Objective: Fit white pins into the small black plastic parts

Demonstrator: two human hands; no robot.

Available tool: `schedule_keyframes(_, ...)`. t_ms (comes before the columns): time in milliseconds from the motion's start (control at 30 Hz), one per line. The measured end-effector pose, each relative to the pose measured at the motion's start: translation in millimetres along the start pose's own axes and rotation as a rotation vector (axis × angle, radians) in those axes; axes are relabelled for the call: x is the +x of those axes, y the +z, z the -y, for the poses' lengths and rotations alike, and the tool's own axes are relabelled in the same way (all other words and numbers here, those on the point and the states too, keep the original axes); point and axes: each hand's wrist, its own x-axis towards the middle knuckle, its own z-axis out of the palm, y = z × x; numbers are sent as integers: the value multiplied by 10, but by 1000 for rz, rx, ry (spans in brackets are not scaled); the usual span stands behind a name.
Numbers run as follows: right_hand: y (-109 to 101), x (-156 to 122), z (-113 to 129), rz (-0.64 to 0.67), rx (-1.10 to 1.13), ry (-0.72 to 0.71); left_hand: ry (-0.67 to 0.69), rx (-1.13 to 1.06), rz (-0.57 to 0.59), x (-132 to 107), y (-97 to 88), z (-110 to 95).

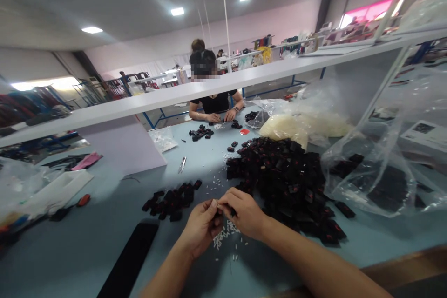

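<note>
At the bottom centre of the frame, the left hand [199,229] and the right hand [245,213] come together, their fingertips [215,203] pinching a small pale piece [218,204]. A dark corner of a tag [233,212] shows just under the right hand (what it joins to is hidden by the fingers). Directly below the hands, small white pieces [225,236] lie scattered on the pale blue counter [71,253].

A long black strip [130,260] lies at the lower left, and just right of the hands rises a large heap of black tags with red marks [282,181]. A smaller pile of the same tags [171,201] sits left of centre, with a pair of small snips [182,165] above it.

At the right edge, a clear plastic bag [370,172] holds more black tags, and a bulging bag of pale pieces [300,125] lies behind the heap. At the left edge are a white plastic bag [24,191] and a red-handled tool [84,200].

Farther off, a white shelf [174,95] crosses the frame, and beyond it sits a co-worker in a black top [214,102], whose hands [221,115] work over a small pile of tags [200,132] at the counter's far end.
</note>
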Motion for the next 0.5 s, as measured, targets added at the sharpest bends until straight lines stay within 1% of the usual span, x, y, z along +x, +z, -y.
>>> schedule_keyframes(67,-9,4,15,7,-5,5,-5,-9,-21,-13,19,-5)
schedule_keyframes(167,-18,19,41,-39,1,49,-4,-52,-48,-29,36,-10)
schedule_keyframes(300,-29,57,47,-120,37,188,51,-140,-108,-12,8,-21)
schedule_keyframes(400,-36,78,23,-146,85,334,108,-148,-47,13,-22,-26)
schedule_keyframes(500,-37,83,-2,-139,161,452,150,-120,-3,17,-22,-28)
